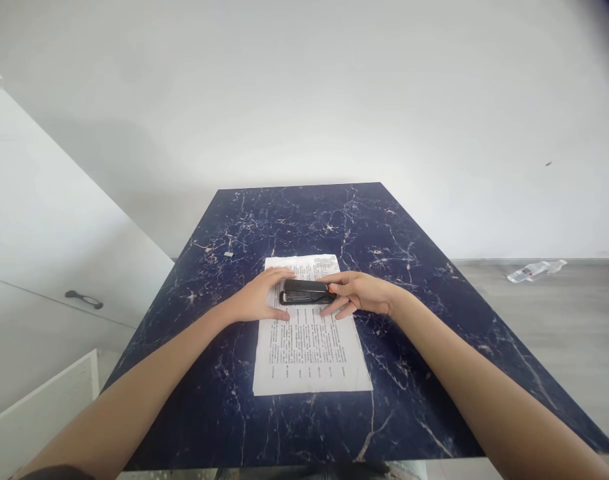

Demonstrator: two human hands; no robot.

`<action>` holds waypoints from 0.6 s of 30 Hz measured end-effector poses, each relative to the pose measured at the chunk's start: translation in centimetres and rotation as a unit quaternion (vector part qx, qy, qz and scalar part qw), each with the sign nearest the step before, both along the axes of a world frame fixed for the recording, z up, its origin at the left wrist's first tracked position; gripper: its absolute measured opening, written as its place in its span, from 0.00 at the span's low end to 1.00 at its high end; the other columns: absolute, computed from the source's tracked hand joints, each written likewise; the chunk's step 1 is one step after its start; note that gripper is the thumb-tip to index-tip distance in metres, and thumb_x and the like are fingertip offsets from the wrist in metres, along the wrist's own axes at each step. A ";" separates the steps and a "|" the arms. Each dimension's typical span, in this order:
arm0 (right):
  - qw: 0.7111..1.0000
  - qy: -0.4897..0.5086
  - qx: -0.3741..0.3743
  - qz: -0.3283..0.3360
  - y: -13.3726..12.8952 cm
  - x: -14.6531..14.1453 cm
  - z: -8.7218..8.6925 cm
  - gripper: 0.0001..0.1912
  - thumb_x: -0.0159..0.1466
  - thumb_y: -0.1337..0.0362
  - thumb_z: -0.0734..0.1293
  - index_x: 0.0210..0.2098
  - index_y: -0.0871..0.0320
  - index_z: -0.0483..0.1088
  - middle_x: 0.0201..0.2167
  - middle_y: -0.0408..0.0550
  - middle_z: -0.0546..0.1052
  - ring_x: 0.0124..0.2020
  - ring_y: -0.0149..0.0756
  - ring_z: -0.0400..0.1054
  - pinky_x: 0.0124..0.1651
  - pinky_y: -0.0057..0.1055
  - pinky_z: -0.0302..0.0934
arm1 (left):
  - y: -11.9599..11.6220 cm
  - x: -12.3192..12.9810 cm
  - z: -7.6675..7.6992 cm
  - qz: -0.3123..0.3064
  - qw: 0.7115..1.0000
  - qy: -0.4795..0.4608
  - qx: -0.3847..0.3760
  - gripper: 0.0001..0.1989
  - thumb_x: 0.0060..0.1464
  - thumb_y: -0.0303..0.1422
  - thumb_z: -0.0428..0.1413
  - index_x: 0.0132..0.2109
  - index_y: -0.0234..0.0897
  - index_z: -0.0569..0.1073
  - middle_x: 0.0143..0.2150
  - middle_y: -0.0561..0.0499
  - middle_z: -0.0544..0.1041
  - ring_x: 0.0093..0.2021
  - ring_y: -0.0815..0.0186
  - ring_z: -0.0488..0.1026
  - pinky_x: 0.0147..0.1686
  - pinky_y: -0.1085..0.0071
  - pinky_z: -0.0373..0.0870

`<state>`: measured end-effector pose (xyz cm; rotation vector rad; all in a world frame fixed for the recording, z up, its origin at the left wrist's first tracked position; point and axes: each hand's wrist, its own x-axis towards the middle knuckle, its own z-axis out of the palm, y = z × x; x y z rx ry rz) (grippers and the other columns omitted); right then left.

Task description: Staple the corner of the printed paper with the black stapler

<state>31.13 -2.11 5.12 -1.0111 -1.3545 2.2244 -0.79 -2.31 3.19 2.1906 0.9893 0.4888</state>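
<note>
A printed sheet of paper (309,353) lies on the dark blue marbled table. Across its upper part is a black stapler (305,289), pointing left. My right hand (357,292) grips the stapler's right end, thumb on top and other fingers spread below over the paper. My left hand (261,297) rests at the paper's left edge, thumb and fingers apart on either side of the stapler's left end, holding nothing.
The table (304,227) has a small pale scrap (229,254) on its left part. A white cabinet with a dark handle (84,299) stands at the left. Clear plastic packaging (536,270) lies on the floor at the right.
</note>
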 end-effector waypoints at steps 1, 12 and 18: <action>1.000 0.004 -0.011 -0.003 0.1 0.0 -0.1 0.19 0.68 0.61 0.73 0.57 0.53 0.78 0.54 0.55 0.81 0.45 0.44 0.82 0.46 0.38 0.80 | 0.2 -0.2 -0.1 0.001 0.999 -0.037 -0.017 0.50 0.45 0.57 0.70 0.72 0.49 0.64 0.74 0.38 0.61 0.73 0.40 0.59 0.70 0.36 0.54; 0.977 -0.110 0.181 0.039 -0.3 -0.5 0.2 0.28 0.64 0.52 0.74 0.62 0.50 0.74 0.45 0.52 0.83 0.30 0.38 0.80 0.32 0.36 0.78 | 1.4 -0.2 -1.4 0.158 0.895 -0.387 -0.156 0.36 0.67 0.62 0.41 0.56 0.39 0.79 0.64 0.39 0.76 0.68 0.51 0.68 0.69 0.50 0.61; 0.882 -0.225 0.411 -0.050 -1.4 -2.5 0.1 0.13 0.62 0.57 0.74 0.45 0.53 0.82 0.33 0.45 0.82 0.21 0.33 0.72 0.27 0.33 0.69 | 1.2 0.0 -1.4 0.150 0.893 -0.403 -0.130 0.30 0.68 0.58 0.47 0.54 0.40 0.80 0.63 0.41 0.77 0.68 0.52 0.69 0.70 0.51 0.62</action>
